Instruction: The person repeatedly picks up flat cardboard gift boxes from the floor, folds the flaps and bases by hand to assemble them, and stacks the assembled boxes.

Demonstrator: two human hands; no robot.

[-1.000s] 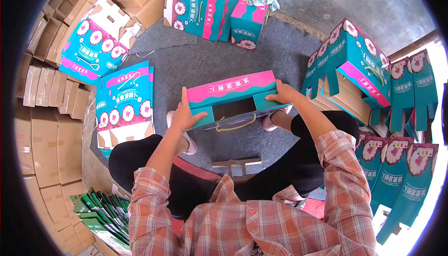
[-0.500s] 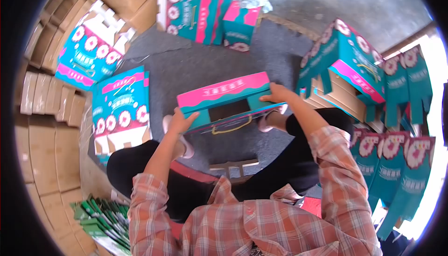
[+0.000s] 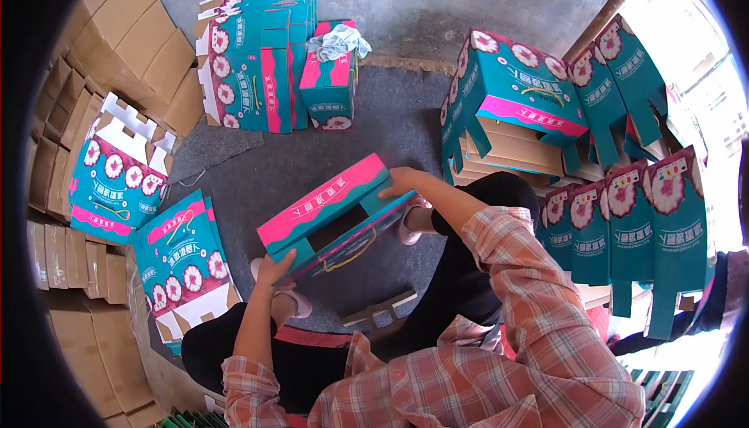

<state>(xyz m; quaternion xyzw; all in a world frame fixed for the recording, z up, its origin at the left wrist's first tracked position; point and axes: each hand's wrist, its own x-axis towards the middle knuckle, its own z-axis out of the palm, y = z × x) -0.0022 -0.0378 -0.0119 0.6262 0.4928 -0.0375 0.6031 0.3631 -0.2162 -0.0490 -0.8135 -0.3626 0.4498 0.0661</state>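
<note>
Dark floor (image 3: 390, 124) stretches across centre, brown cartons (image 3: 140, 38) piled high down left side. Up top, stack of flat teal cartons (image 3: 242, 77), with upright box (image 3: 328, 98) right beside it. And here, pink-and-teal carton (image 3: 324, 202), slanted over floor between person's knees, dark opening upward! Left hand (image 3: 273, 273), right hand (image 3: 404, 184): fingers grasping opposite ends. Pale cloth (image 3: 340, 42) draped over upright box. Yellow handle (image 3: 355, 256) hangs on carton's near side.

The left hand (image 3: 273, 272) and the right hand (image 3: 403, 183) hold one open teal-and-pink box (image 3: 324, 203) at its opposite ends.
</note>
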